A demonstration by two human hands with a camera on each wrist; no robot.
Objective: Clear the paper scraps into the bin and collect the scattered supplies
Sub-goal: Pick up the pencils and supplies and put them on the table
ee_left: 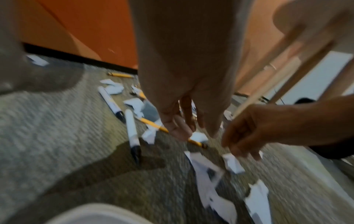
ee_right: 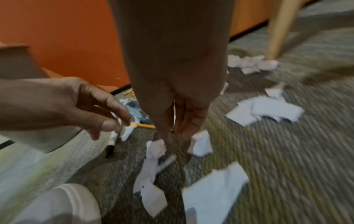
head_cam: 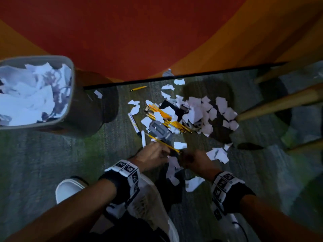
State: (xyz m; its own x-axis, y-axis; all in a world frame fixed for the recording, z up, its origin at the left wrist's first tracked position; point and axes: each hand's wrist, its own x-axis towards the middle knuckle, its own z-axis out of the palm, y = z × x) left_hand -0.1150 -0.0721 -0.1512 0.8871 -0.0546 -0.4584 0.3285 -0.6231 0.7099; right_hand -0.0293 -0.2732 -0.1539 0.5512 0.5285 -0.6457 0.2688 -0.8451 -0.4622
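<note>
A grey bin (head_cam: 83,110) at the left is filled with white paper scraps. On the carpet lie more scraps (head_cam: 201,109), a heap of yellow pencils (head_cam: 167,117), two white markers (head_cam: 133,122) (ee_left: 132,128) and a grey stapler (head_cam: 160,130). My left hand (head_cam: 157,152) (ee_left: 184,130) (ee_right: 107,119) pinches one yellow pencil (head_cam: 157,139) (ee_left: 151,122) (ee_right: 142,125) near its middle. My right hand (head_cam: 188,158) (ee_left: 241,141) (ee_right: 182,125) hangs beside the pencil's eraser end, fingers pointing down over small scraps (ee_right: 200,144) and holding nothing.
A lone pencil (head_cam: 138,88) lies by the black baseboard under the orange wall. Wooden chair legs (head_cam: 279,103) stand at the right, with scraps around one foot. My white shoes (head_cam: 68,189) are just behind the hands. The wrist views are motion-blurred.
</note>
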